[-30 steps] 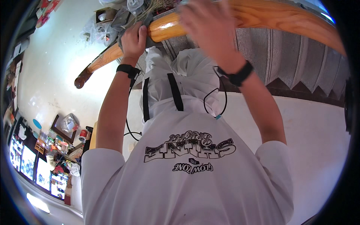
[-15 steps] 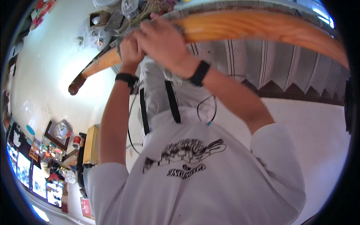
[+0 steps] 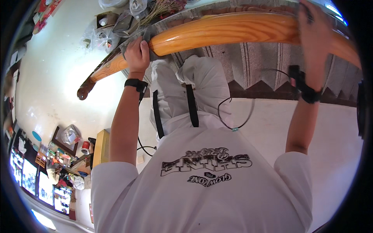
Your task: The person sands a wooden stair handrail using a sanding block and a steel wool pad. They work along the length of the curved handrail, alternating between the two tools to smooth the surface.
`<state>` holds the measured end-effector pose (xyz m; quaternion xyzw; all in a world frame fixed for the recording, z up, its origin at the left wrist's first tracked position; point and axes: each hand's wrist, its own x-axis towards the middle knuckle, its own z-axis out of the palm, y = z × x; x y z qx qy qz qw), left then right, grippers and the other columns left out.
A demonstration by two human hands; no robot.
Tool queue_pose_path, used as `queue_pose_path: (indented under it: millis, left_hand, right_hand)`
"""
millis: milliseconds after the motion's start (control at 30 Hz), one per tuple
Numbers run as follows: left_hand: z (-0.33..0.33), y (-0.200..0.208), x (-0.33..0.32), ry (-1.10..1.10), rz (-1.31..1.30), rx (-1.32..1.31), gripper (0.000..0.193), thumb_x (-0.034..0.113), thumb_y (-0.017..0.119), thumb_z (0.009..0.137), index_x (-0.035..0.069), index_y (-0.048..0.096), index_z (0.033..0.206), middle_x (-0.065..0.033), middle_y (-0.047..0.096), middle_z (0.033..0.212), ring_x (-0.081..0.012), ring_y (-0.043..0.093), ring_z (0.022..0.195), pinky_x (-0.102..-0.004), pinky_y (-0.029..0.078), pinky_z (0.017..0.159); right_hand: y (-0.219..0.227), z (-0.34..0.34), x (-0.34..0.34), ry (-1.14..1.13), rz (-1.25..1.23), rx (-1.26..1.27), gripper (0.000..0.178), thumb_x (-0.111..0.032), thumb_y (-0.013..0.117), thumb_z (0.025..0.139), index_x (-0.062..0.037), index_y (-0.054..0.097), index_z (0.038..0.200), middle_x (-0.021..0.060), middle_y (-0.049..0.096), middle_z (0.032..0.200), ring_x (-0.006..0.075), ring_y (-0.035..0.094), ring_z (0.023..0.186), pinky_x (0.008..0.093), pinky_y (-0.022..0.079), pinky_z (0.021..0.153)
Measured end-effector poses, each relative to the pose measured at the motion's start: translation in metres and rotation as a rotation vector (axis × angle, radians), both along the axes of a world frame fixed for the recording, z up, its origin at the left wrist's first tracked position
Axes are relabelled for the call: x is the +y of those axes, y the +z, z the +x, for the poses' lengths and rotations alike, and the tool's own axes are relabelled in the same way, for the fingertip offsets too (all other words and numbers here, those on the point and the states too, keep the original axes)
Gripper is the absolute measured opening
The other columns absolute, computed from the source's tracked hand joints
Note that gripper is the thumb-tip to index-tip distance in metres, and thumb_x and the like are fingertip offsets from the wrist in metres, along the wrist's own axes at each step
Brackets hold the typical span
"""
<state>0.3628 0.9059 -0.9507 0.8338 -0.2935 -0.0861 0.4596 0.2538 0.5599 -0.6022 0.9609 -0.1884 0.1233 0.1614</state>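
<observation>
A glossy orange-brown wooden handrail [image 3: 233, 30] curves across the top of the head view, down to a dark rounded end at the left. My left hand [image 3: 136, 54] is closed round the rail on a grey cloth [image 3: 147, 46], which is wrapped against the wood. Farther right, my right hand [image 3: 315, 33] is raised at the rail, its fingers smeared by motion. Whether it touches the wood or holds anything cannot be made out. Both wrists wear black bands, and a thin black cable hangs near the right one.
Grey striped carpeted stairs [image 3: 248, 66] run beneath the rail. Clear plastic bags [image 3: 105, 40], a small box [image 3: 104, 19] and dried stalks [image 3: 163, 9] lie beyond it at the upper left. Lower left stand a yellow box [image 3: 101, 149], a cluttered table and lit screens [image 3: 29, 176].
My right hand has left the spot beside my left hand and swung far right along the rail. The left hand stays on the rail, and the grey cloth now shows beside it.
</observation>
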Motion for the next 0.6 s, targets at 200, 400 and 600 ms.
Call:
queue_pose_path:
  millis: [200,400,600]
  left_hand:
    - [0.0,-0.003,0.008,-0.034,0.043,0.039,0.039,0.026,0.052,0.1,-0.006,0.071,0.11,-0.027,0.071,0.099,-0.047,0.067,0.09,-0.0499,0.054,0.081]
    - [-0.002,-0.008,0.009,-0.03,0.032,0.005,0.041,0.028,0.051,0.101,-0.006,0.071,0.113,-0.0269,0.072,0.103,-0.0474,0.067,0.096,-0.0496,0.053,0.086]
    - [-0.003,-0.012,0.01,-0.003,0.008,-0.049,0.041,0.027,0.05,0.101,-0.006,0.071,0.113,-0.0264,0.072,0.101,-0.0473,0.067,0.094,-0.0505,0.053,0.085]
  right_hand:
    - [-0.085,0.031,0.072,0.169,0.157,0.253,0.022,-0.012,0.068,0.082,-0.008,0.073,0.103,0.0082,0.068,0.1,0.0296,0.068,0.097,0.0468,0.047,0.109]
    - [-0.071,0.012,0.058,0.21,0.083,0.053,0.02,-0.007,0.069,0.083,-0.0072,0.07,0.102,0.0095,0.064,0.1,0.0292,0.065,0.099,0.05,0.042,0.114]
    - [-0.054,0.013,0.056,0.198,0.105,0.07,0.023,-0.006,0.071,0.083,-0.0078,0.067,0.105,0.0093,0.062,0.102,0.0299,0.063,0.1,0.0519,0.042,0.114]
